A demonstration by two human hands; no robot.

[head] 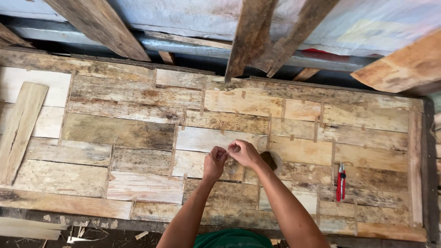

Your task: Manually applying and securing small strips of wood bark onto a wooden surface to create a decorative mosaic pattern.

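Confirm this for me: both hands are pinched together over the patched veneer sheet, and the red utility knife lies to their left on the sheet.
Wrong side. In the head view the red utility knife lies to the right of the hands, left and right, which are pinched together over the patched veneer sheet.

a bench (138,133) covered edge to edge with a patchwork of thin wood sheets joined by short tape strips. a red cutter (340,182) lies near its right end; a loose plank (19,128) rests slanted at the left.

Bare forearms, green garment (232,240).
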